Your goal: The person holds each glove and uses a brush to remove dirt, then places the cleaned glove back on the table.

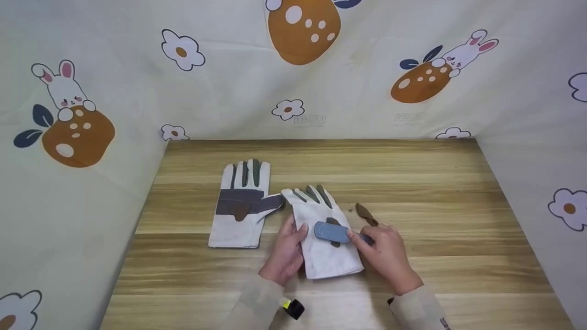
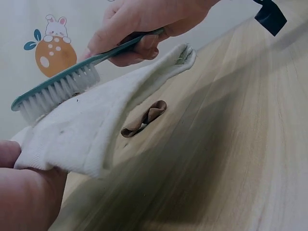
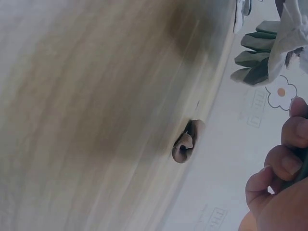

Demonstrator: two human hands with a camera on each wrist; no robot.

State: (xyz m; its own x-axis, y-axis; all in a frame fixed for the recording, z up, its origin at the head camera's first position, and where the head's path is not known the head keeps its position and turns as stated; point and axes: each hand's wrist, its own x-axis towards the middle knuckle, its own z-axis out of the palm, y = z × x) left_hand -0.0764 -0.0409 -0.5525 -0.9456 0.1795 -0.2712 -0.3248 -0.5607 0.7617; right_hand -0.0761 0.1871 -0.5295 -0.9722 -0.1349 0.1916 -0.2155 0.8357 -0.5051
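My left hand [image 1: 287, 250] grips a white work glove [image 1: 323, 256] by its left edge, thumb on top, and holds it raised over the table. In my right hand [image 1: 387, 250] is a blue-green scrub brush [image 1: 331, 232], gripped by its handle. Its white bristles [image 2: 57, 94] face down onto the glove's fabric, over a brown stain [image 1: 333, 221]. A matching glove [image 1: 236, 233] lies flat to the left, with a grey palm band and a brown patch on it. The raised glove's grey-green fingers [image 3: 255, 57] show in the right wrist view.
A curled brown scrap [image 1: 366, 214] lies on the wooden table [image 1: 412, 169] beyond my right hand; the left wrist view shows the scrap [image 2: 144, 119] behind the glove. Printed cloth [image 1: 220, 91] with rabbits and flowers walls the table at the back and sides.
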